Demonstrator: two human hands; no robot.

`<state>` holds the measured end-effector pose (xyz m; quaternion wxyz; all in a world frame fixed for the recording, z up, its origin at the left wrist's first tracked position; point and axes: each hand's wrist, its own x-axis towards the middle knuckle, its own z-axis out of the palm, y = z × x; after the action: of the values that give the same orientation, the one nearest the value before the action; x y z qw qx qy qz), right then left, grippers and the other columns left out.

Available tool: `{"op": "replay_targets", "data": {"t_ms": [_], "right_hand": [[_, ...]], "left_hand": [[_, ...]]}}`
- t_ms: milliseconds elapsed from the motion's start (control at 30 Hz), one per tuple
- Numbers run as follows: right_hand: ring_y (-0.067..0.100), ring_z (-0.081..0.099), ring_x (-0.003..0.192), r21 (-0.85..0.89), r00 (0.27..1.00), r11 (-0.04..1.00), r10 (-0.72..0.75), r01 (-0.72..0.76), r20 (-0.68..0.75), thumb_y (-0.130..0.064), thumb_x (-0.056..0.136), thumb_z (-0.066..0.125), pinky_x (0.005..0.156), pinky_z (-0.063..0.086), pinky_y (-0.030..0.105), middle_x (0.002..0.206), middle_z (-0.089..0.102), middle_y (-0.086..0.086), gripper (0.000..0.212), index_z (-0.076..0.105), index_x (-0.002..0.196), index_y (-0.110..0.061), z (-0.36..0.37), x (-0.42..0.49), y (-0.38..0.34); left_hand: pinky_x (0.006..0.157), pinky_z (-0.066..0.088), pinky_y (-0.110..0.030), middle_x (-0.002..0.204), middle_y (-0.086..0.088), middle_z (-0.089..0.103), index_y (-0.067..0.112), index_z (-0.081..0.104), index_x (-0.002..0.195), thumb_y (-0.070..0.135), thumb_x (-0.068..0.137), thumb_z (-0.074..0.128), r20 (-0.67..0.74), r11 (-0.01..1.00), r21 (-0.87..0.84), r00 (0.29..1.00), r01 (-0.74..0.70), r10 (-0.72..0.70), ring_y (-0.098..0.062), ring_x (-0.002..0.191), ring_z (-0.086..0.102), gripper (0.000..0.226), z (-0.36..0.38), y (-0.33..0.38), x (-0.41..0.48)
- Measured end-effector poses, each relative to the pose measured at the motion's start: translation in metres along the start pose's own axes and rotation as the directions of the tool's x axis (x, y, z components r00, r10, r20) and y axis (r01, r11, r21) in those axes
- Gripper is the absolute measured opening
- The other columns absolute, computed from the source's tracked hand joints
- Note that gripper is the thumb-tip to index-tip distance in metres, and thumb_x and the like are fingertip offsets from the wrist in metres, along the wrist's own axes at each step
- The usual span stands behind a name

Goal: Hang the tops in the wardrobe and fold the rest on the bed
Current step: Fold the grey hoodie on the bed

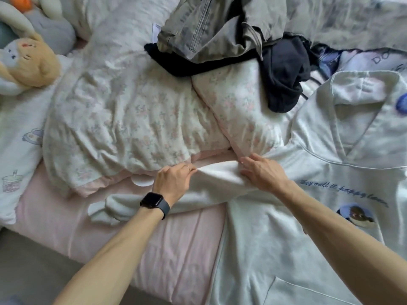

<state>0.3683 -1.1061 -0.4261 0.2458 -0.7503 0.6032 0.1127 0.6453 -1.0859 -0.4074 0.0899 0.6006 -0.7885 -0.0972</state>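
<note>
A white hoodie (319, 216) with blue script and a small dog patch lies front-up across the right side of the bed, its hood toward the far side. Its left sleeve (211, 183) stretches leftward over the pink sheet, the cuff near the bed's middle. My left hand (174, 181), with a black watch on the wrist, pinches the sleeve's upper edge. My right hand (262, 172) grips the same sleeve close to the shoulder. At the far side lie a heap of grey-green trousers (211, 25) and a dark navy garment (284, 71).
A floral duvet (123, 119) is bunched across the bed's middle. Plush toys (28, 60) sit at the far left beside a printed white pillow (15, 155). The pink sheet (171, 249) shows at the near edge, with grey floor (33, 271) below left.
</note>
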Motion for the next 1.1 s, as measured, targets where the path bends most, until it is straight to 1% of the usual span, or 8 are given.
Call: {"op": "replay_targets", "data": {"t_ms": [100,233,400,567,667,767,900,1100], "right_hand": [[0.034,0.065,0.098,0.071,0.976,0.997,-0.006,0.022,-0.219,-0.039,0.102,0.051,0.068,0.052,0.043,0.11,0.062,0.002,0.024,0.065,0.113,-0.022,-0.019,0.01,-0.004],[0.035,0.067,0.081,0.179,0.804,0.973,-0.012,0.146,-0.594,-0.03,0.101,0.057,0.06,0.052,0.04,0.101,0.07,0.0,0.018,0.071,0.11,-0.023,-0.057,0.034,-0.008],[0.033,0.062,0.097,0.278,0.859,0.953,0.039,0.122,-0.51,-0.028,0.1,0.059,0.081,0.052,0.041,0.109,0.068,0.008,0.023,0.071,0.117,-0.018,-0.063,0.066,-0.016],[0.031,0.046,0.131,-0.081,0.843,0.995,-0.099,0.066,-0.528,-0.054,0.093,0.056,0.1,0.044,0.047,0.149,0.046,0.009,0.06,0.05,0.147,-0.026,0.001,0.022,0.003],[0.031,0.02,0.154,-0.18,0.847,0.979,-0.176,0.096,-0.501,-0.045,0.092,0.062,0.118,0.027,0.054,0.168,0.017,0.011,0.073,0.032,0.158,-0.031,0.027,0.007,0.008],[0.028,0.01,0.156,-0.151,0.842,0.972,-0.231,0.18,-0.488,-0.045,0.091,0.06,0.12,0.019,0.055,0.17,0.009,0.008,0.074,0.033,0.157,-0.026,0.045,-0.003,-0.019],[0.027,0.018,0.155,-0.025,0.882,0.978,-0.196,0.205,-0.429,-0.045,0.09,0.064,0.118,0.024,0.054,0.167,0.021,0.009,0.069,0.046,0.15,-0.016,0.055,-0.015,-0.079],[0.028,0.038,0.146,0.036,0.857,0.936,-0.304,0.35,-0.416,-0.032,0.087,0.071,0.111,0.038,0.054,0.153,0.048,0.006,0.058,0.056,0.14,-0.013,0.055,-0.007,-0.178]], "left_hand": [[0.044,0.045,-0.033,0.08,-0.003,0.072,0.013,0.077,0.088,0.015,0.083,0.081,-0.078,1.0,0.021,0.997,-0.023,0.025,-0.033,0.045,0.056,0.007,-0.012,-0.005,0.009],[0.052,0.047,-0.037,0.087,-0.008,0.068,0.008,0.072,0.095,0.007,0.088,0.074,-0.132,0.997,0.074,0.991,0.031,-0.021,-0.033,0.051,0.057,0.007,-0.021,-0.024,0.034],[0.086,0.043,-0.039,0.12,-0.006,0.055,0.018,0.059,0.121,0.014,0.1,0.05,0.153,0.95,0.113,0.94,0.289,-0.304,-0.029,0.105,0.056,0.024,0.002,-0.027,0.064],[0.089,0.048,-0.046,0.125,-0.013,0.062,0.011,0.064,0.128,0.029,0.091,0.055,-0.012,0.979,-0.007,0.979,0.205,-0.205,-0.036,0.108,0.061,0.042,0.022,-0.006,0.028],[0.109,0.037,-0.056,0.151,-0.013,0.045,0.019,0.053,0.144,0.032,0.092,0.055,-0.046,0.994,0.07,0.995,0.087,-0.084,-0.032,0.137,0.046,0.054,0.032,-0.02,-0.016],[0.115,0.028,-0.058,0.16,-0.008,0.033,0.025,0.046,0.149,0.036,0.096,0.049,-0.045,0.976,0.045,0.977,0.211,-0.209,-0.029,0.145,0.036,0.055,0.035,-0.035,-0.067],[0.102,0.04,-0.058,0.154,-0.014,0.037,0.016,0.049,0.145,0.026,0.089,0.063,-0.02,0.841,0.02,0.841,0.541,-0.541,-0.04,0.124,0.051,0.059,0.021,-0.058,-0.131],[0.102,0.039,-0.052,0.146,-0.021,0.042,0.012,0.039,0.148,0.03,0.087,0.072,0.141,0.424,-0.162,0.446,0.891,-0.884,-0.043,0.129,0.045,0.072,-0.008,-0.132,-0.168]]}}
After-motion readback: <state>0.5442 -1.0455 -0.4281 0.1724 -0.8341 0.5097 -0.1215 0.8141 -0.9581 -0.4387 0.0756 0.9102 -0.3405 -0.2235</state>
